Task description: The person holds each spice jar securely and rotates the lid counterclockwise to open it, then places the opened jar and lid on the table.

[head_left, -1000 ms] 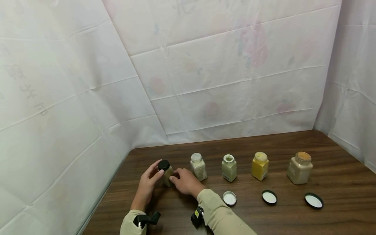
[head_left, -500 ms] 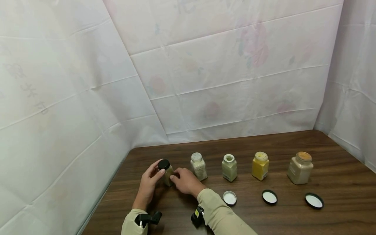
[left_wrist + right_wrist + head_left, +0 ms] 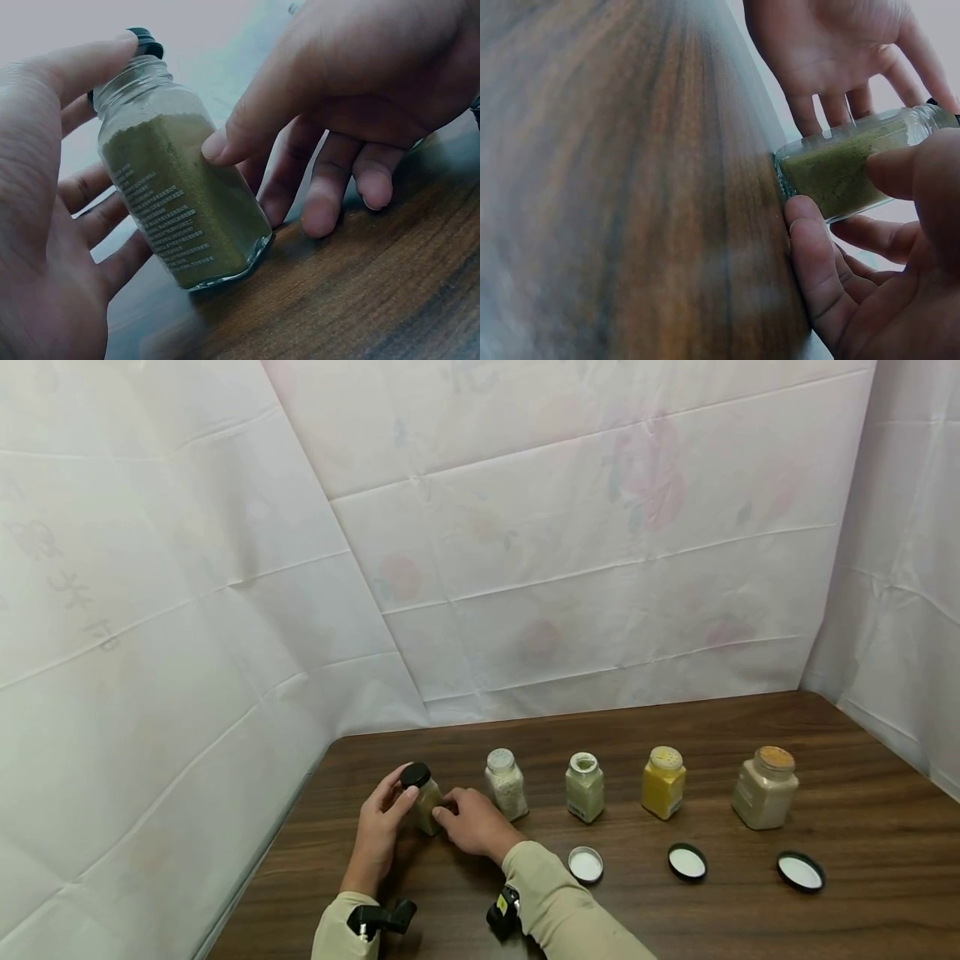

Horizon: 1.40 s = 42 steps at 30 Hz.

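A glass jar of olive-green powder with small printed text stands on the table at the left. My left hand pinches its black lid between thumb and fingers. Bare glass threads show below the lid in the left wrist view, so it sits raised and tilted over the mouth. My right hand holds the jar's lower body from the right, thumb on the near face and fingers behind. In the right wrist view the same jar lies between both hands, its base against the wood.
Rightward stand a pale flake jar, a pale green jar, a yellow jar and a beige jar with an orange top, all without lids. Upturned lids lie nearer, one more farther right. White sheeting hangs behind.
The black lid has shifted slightly up and to the left with my left hand, rising off the jar's neck. My right hand and the other jars look unmoved.
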Tool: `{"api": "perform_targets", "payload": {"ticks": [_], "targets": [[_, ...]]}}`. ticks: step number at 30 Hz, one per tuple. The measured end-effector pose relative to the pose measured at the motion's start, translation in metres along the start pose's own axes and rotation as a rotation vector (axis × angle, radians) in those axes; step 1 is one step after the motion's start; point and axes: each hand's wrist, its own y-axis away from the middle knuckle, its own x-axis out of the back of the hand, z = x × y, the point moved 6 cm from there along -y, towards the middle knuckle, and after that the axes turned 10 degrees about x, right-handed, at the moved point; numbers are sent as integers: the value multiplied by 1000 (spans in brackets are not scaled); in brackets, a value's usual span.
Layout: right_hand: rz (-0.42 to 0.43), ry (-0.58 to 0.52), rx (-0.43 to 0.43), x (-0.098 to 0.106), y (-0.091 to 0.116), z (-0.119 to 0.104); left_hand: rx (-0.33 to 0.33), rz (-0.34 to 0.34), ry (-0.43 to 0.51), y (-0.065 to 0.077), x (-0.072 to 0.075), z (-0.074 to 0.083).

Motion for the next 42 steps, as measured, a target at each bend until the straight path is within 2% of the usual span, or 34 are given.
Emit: {"api": "perform_targets", "payload": {"ticks": [14,20,37,42], "targets": [[4,46,-9,3,1,0,-97,80,86,5,4,9],[7,43,-19,4,3,1,-131,141,120,12,6,15],[14,56,-11,1,4,-2,-129,269,202,30,25,14],[19,50,-10,1,3,-1,-107,270,206,32,28,13]]}}
